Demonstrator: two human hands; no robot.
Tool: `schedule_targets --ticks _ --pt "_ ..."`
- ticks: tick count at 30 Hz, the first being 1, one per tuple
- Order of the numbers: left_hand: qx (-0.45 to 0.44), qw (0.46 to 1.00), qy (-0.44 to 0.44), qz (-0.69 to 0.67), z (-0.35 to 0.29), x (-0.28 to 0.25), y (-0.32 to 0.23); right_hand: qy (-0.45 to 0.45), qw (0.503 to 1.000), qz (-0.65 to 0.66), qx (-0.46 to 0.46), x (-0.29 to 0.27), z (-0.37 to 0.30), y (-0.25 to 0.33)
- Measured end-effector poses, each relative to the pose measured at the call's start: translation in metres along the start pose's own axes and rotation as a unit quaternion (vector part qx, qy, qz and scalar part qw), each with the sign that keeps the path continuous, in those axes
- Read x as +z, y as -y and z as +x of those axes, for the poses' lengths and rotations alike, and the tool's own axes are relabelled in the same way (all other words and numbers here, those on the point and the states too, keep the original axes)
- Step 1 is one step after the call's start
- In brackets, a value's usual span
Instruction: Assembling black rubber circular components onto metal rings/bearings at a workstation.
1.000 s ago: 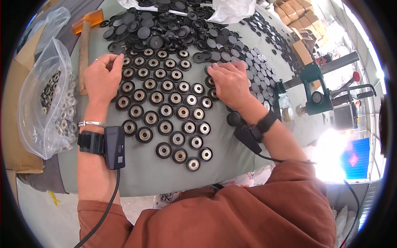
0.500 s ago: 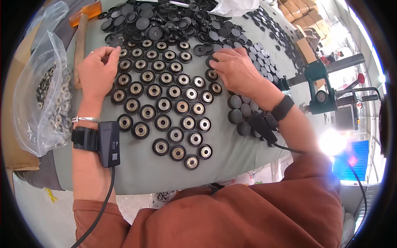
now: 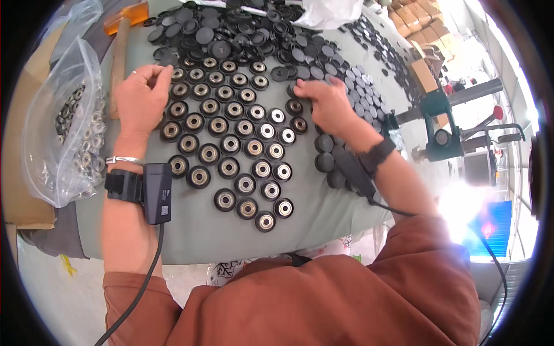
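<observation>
My left hand is at the left edge of a group of round black cups, its thumb and forefinger pinched together. Whatever lies between them, if anything, is hidden. Across the group, my right hand is bent with its fingers curled. One fingertip is at the edge of a black cap; what the curled fingers may hold is out of sight. Between my hands, ball bearings with metal faces sit in the black cups in loose rows on the grey-green cloth. The nearest bearing lies toward the front edge.
Behind the rows is a heap of loose black caps. More flat caps spread to the right. A clear bag of small bearings and an orange-headed mallet are at left. A green press stands at right.
My right hand has drawn slightly back and turned, its fingers curling more. The left hand stays pinched in nearly the same place. The whole view has shifted a little.
</observation>
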State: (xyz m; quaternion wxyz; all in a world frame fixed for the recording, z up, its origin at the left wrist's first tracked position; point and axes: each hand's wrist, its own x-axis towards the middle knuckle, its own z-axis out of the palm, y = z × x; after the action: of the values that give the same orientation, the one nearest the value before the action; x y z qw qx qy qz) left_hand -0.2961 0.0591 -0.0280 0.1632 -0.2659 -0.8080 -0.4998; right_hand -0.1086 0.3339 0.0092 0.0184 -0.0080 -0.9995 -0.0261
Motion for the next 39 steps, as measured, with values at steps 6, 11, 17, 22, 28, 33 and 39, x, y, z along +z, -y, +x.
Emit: schedule_targets --ticks 6,11,17,22,28,33,39 --pt "0.003 1.000 -0.013 -0.017 0.001 -0.001 0.003 -0.055 0.997 -0.044 -0.028 -0.004 -0.003 0.006" --pt "0.005 1.000 0.005 0.021 0.003 -0.001 0.003 -0.104 0.990 0.052 0.082 -0.023 0.024 0.013" --pt "-0.011 1.000 0.004 -0.003 0.006 0.004 0.001 -0.069 0.990 -0.123 0.000 -0.022 0.074 0.013" --pt "-0.007 1.000 -0.006 0.000 0.003 0.002 0.010 -0.080 0.995 0.046 0.034 -0.035 0.038 0.019" --pt "-0.017 1.000 0.005 -0.002 0.005 0.005 0.004 -0.195 0.976 0.071 0.065 0.005 -0.016 0.034" --pt "-0.010 1.000 0.009 0.007 0.006 0.004 0.007 -0.232 0.972 0.026 -0.026 0.011 -0.017 0.039" --pt "-0.019 0.999 0.022 0.017 0.005 -0.001 0.000 -0.178 0.982 -0.003 -0.069 0.007 -0.022 0.048"
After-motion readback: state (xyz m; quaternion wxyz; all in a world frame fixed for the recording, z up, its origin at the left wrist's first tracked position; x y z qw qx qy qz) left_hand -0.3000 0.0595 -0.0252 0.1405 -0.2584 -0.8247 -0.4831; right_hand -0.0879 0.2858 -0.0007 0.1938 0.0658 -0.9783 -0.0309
